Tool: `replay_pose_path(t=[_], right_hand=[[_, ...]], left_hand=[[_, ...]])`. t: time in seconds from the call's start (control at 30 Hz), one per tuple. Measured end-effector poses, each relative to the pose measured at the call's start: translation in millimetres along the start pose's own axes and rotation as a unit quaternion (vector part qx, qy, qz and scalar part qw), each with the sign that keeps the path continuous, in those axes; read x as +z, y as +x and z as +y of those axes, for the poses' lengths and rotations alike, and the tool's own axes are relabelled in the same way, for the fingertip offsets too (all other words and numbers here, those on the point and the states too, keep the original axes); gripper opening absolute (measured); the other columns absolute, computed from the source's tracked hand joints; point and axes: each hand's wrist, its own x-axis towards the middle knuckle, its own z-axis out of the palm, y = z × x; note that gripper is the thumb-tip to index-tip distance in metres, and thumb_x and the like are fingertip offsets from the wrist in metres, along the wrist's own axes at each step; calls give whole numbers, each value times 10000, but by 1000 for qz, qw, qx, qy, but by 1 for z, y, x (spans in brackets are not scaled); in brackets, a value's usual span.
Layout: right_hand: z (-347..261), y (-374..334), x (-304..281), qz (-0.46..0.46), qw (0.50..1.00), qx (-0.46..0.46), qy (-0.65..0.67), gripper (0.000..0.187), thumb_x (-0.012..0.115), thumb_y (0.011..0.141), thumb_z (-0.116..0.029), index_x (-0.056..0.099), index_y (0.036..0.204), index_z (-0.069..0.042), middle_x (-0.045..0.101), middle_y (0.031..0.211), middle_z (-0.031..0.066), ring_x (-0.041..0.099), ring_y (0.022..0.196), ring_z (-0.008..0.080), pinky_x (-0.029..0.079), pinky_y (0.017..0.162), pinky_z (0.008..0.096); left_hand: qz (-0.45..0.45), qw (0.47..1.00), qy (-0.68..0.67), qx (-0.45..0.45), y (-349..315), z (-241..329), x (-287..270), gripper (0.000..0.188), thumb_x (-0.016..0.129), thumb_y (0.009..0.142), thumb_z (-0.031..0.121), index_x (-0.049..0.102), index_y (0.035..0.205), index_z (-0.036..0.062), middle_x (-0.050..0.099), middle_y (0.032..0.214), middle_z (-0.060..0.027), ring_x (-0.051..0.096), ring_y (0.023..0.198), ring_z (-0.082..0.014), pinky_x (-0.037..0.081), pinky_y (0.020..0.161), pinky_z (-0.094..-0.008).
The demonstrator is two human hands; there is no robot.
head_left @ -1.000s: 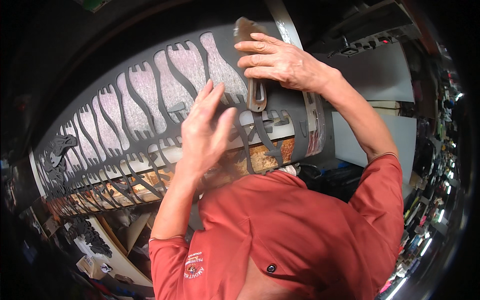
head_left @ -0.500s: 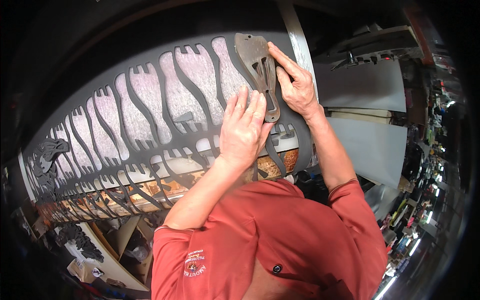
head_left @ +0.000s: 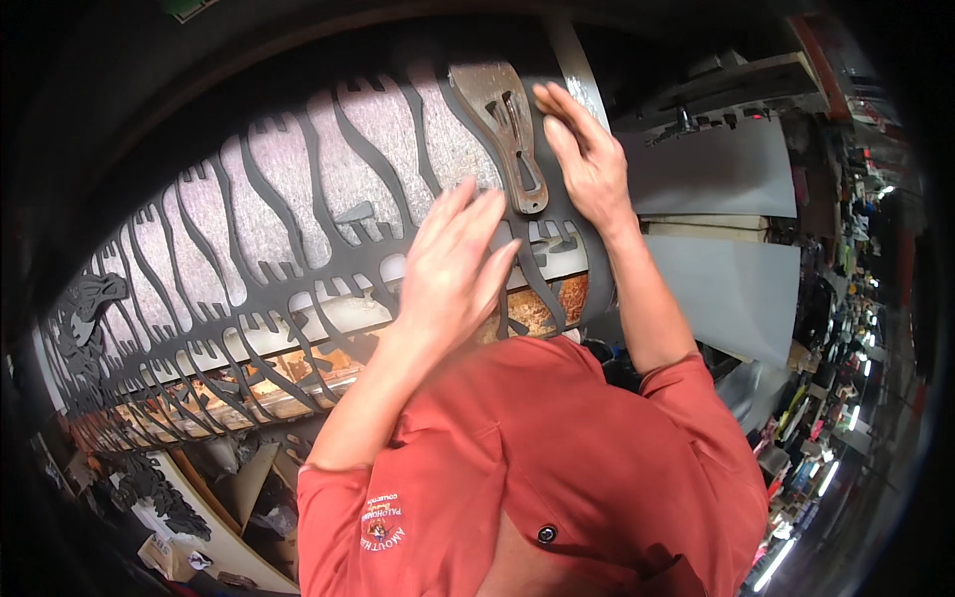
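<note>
The left hand (head_left: 453, 264) had drawn left off the brown metal die (head_left: 519, 121); the right hand (head_left: 592, 164) stood just right, both grips released.

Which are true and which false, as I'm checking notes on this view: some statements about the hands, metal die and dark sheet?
1. The metal die lies over the dark sheet. True.
2. The left hand and right hand are on different sides of the die. True.
3. The left hand is wrapped around the die. False: it is open, to the die's lower left.
4. Every opening in the sheet is a circle. False: long, curved cut-outs run along it.
5. The shirt is red. True.
</note>
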Motion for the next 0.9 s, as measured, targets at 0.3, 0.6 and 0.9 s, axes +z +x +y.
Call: replay_pose_path(t=[0.3, 0.6, 0.9], right_hand=[[6, -47, -3, -77, 961, -190, -184, 850, 962, 739, -209, 607, 1469, 40, 583, 1545, 247, 573, 1441, 356, 394, 1236, 499], [7, -50, -4, -70, 966, -139, -205, 782, 928, 793, -289, 632, 1473, -39, 636, 1487, 225, 604, 1375, 375, 439, 1198, 466], [-71, -79, 44, 80, 970, -204, -103, 278, 766, 947, -6, 731, 1222, -4, 748, 1058, 98, 744, 983, 194, 585, 897, 314]], left_hand=[[28, 994, 107, -6, -122, 7, -58, 356, 819, 825, -70, 705, 1144, 41, 741, 958, -117, 667, 763, -291, 506, 688, -401], [18, 985, 170, -11, -134, 3, -47, 265, 819, 862, 11, 704, 1092, 74, 734, 962, -66, 694, 820, -246, 487, 699, -371], [50, 988, 145, -11, -135, 3, -49, 184, 788, 892, 20, 706, 1052, 59, 722, 927, -98, 690, 812, -307, 538, 740, -412]])
